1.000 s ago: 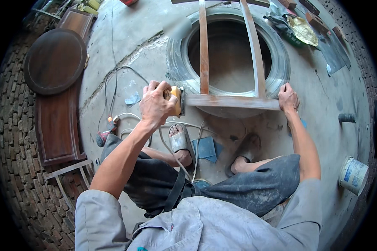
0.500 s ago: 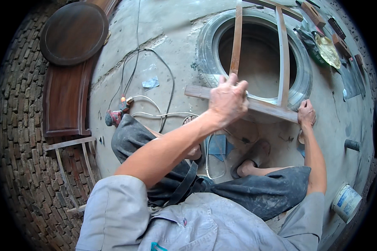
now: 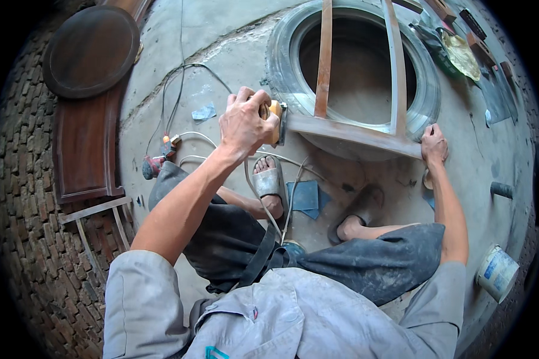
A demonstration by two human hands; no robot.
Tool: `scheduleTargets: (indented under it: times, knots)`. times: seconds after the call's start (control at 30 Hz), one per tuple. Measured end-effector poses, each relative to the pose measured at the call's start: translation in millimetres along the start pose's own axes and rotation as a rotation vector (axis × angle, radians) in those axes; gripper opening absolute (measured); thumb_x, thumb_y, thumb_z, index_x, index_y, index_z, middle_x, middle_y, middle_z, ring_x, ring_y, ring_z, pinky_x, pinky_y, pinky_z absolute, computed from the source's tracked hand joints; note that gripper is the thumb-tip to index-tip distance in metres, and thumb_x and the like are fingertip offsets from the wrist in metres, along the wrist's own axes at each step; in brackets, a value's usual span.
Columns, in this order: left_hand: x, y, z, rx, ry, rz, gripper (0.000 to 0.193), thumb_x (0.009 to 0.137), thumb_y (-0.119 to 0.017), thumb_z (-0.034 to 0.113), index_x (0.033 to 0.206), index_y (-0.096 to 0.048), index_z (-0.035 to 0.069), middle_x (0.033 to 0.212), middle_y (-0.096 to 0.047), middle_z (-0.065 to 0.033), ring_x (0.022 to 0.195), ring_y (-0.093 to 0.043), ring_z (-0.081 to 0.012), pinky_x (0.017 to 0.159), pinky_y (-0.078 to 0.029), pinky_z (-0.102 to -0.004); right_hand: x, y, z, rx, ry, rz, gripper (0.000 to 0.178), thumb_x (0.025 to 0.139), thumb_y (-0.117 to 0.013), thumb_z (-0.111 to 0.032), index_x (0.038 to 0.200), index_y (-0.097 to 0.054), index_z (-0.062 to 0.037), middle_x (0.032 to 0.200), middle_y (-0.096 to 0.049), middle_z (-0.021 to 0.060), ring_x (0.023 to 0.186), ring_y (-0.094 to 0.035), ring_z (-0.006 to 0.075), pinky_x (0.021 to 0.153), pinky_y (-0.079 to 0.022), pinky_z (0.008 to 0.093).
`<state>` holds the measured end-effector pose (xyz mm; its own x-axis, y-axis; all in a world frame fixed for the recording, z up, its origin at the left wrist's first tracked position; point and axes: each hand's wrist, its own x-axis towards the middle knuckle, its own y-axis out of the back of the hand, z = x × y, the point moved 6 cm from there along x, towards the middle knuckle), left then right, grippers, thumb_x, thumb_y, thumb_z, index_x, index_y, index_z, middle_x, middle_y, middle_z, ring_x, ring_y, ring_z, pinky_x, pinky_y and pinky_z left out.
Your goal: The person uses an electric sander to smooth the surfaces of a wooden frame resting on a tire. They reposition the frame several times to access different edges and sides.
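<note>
Yellow hand-held power tool at the near end of a brown, ladder-like wooden frame

In the head view, the only one, the frame reaches over a large grey rubber tyre on the concrete floor, its near rail running crosswise before the person; the left hand curls firmly around the power tool, whose dark flat pad stands upright at the rail's left tip; whether the pad touches the wood or sits just beside it, I cannot tell; the right hand closes around the rail's right end.

The work looks partway along, in my judgement; the near rail shows a pale, dusty face, while the reddish-brown wooden left bar is deeper in colour and perhaps less worked; the frame's far end runs toward the upper edge, so its finish there is hard to judge.

Blue square abrasive-looking sheets lie between the feet; a red-and-dark power tool rests to the left, near a pale, slender wooden frame.
</note>
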<state>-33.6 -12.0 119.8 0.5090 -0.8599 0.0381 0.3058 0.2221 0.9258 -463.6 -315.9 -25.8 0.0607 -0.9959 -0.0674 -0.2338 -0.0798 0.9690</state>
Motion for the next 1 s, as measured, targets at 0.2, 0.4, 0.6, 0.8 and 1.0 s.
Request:
scheduleTargets:
  times: [0.2,0.4,0.6,0.8,1.0]
  knots:
    - [4.4,9.3,-13.6,0.041,0.073,-0.022,0.03,0.084,-0.068,0.03,0.109,-0.071,0.013,0.114,-0.062,-0.0091,0.107,-0.061,-0.0319,0.09,-0.053,-0.0463,0.5,-2.2,-0.3,0.002,-0.012,-0.011,0.038,0.101,-0.044,-0.043,0.111,-0.068,-0.0147,0.11,-0.072,0.0255,0.106,-0.066,0.0511,0.09,-0.051,0.0586]
    - [-10.7,-11.6,30.3,-0.01,-0.03,0.009,0.026,0.083,-0.069,0.027,0.104,-0.07,0.012,0.117,-0.063,-0.0121,0.11,-0.06,-0.0349,0.086,-0.058,-0.0494,4.4,-7.0,2.4,-0.027,0.01,-0.006,0.039,0.101,-0.043,-0.044,0.111,-0.067,-0.0146,0.111,-0.072,0.0255,0.106,-0.066,0.0509,0.09,-0.051,0.0588]
    - [-6.6,-5.0,1.7,-0.004,0.015,0.022,0.025,0.082,-0.068,0.028,0.103,-0.072,0.014,0.113,-0.063,-0.0097,0.108,-0.061,-0.0331,0.089,-0.055,-0.0456,3.4,-10.3,8.0,0.008,0.016,-0.006,0.038,0.102,-0.044,-0.044,0.11,-0.067,-0.0142,0.109,-0.073,0.0247,0.104,-0.067,0.0509,0.087,-0.051,0.0591]
    - [-1.5,11.2,-28.4,0.035,0.113,0.007,0.025,0.085,-0.066,0.029,0.104,-0.072,0.014,0.112,-0.062,-0.0081,0.107,-0.06,-0.0313,0.091,-0.053,-0.0441,6.6,-13.9,3.5,0.006,0.011,-0.015,0.038,0.102,-0.044,-0.044,0.111,-0.066,-0.0149,0.108,-0.072,0.0254,0.104,-0.066,0.0511,0.088,-0.051,0.0585]
    - [-2.6,-21.3,57.6,-0.015,-0.029,-0.011,0.028,0.082,-0.068,0.027,0.106,-0.07,0.012,0.112,-0.062,-0.0107,0.108,-0.06,-0.0338,0.085,-0.056,-0.0481,10.0,-8.4,14.0,-0.036,0.008,0.005,0.038,0.101,-0.044,-0.045,0.112,-0.067,-0.0166,0.109,-0.072,0.0255,0.104,-0.066,0.0513,0.089,-0.051,0.0587]
